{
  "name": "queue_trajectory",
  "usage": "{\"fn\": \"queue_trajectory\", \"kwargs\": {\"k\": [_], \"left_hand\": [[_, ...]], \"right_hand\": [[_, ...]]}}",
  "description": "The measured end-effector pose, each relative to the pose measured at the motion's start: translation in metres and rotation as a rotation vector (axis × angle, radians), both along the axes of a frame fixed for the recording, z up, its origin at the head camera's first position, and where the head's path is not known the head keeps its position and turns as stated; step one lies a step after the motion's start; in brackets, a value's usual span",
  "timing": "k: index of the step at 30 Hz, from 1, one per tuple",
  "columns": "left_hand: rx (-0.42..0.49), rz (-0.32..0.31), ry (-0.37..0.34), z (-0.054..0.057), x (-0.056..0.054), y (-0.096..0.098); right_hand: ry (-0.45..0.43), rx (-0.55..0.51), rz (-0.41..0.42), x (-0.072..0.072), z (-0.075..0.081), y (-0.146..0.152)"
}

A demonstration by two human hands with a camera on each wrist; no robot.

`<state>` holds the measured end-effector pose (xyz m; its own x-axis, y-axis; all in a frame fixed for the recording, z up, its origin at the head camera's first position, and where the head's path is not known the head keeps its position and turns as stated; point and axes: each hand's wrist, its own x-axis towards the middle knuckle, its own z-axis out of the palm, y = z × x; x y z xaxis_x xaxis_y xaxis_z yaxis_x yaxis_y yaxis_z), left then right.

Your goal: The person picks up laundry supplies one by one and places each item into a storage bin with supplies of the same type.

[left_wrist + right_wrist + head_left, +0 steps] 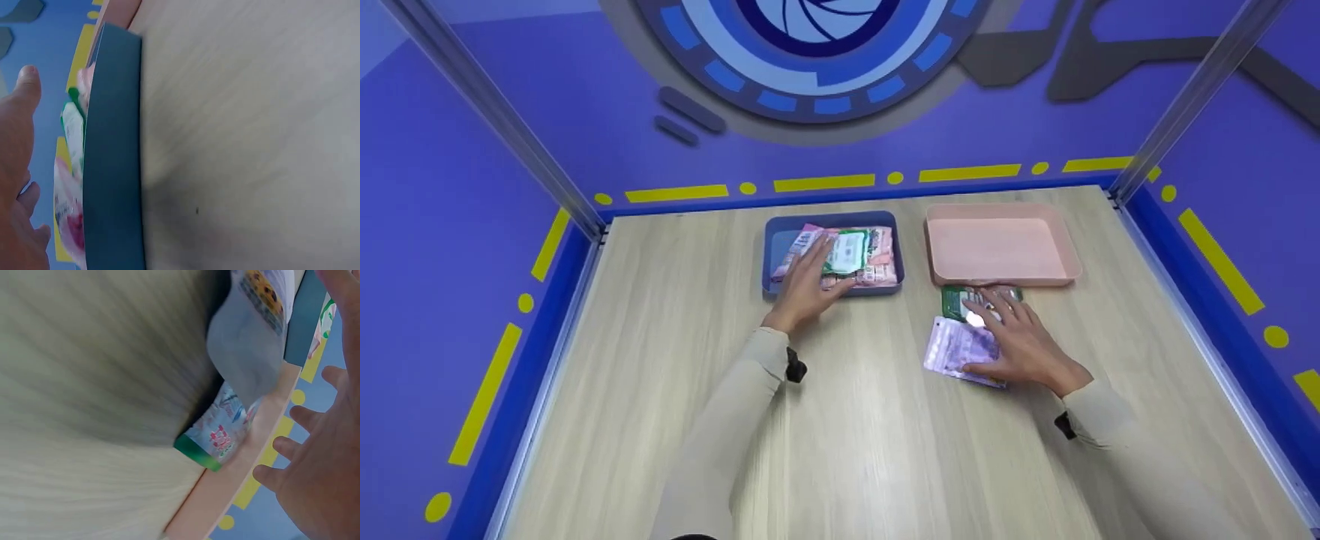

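My left hand (804, 289) hovers with spread fingers over the blue tray (777, 234), which holds several pink packets (881, 262) and a white-and-green packet (847, 251) on top. In the left wrist view the fingers (29, 84) stay above the tray's rim, holding nothing. My right hand (1024, 345) is spread over a purple zip pouch (952, 349) and a green packet (954, 301), both on the table in front of the pink tray. Seen from the right wrist, its fingers (270, 476) are apart from the packet and the pouch, with nothing in them.
A pink tray (997, 244) with nothing in it stands to the right of the blue one, near the back of the wooden table (855, 450). Blue-purple panels (540, 127) with yellow marks wall the table at the back and both sides.
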<state>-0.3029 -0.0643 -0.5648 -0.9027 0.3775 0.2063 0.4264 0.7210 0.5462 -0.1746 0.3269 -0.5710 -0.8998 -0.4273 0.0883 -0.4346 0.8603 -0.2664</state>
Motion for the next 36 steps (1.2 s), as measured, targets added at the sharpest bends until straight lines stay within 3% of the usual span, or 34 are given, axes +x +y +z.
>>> {"fn": "queue_trajectory", "kwargs": {"k": [6, 15, 25, 36], "left_hand": [[-0.035, -0.056, 0.001, 0.003, 0.002, 0.03], [-0.098, -0.115, 0.017, 0.006, -0.005, 0.069], [-0.242, -0.125, 0.051, 0.006, -0.011, 0.102], [-0.36, -0.135, 0.07, 0.0, -0.018, 0.141]], "right_hand": [[-0.01, -0.018, -0.001, 0.01, -0.004, 0.003], [-0.038, 0.005, -0.006, 0.018, -0.006, 0.005], [-0.022, -0.008, 0.029, 0.022, -0.013, 0.004], [-0.032, -0.009, 0.002, 0.028, -0.014, 0.005]]}}
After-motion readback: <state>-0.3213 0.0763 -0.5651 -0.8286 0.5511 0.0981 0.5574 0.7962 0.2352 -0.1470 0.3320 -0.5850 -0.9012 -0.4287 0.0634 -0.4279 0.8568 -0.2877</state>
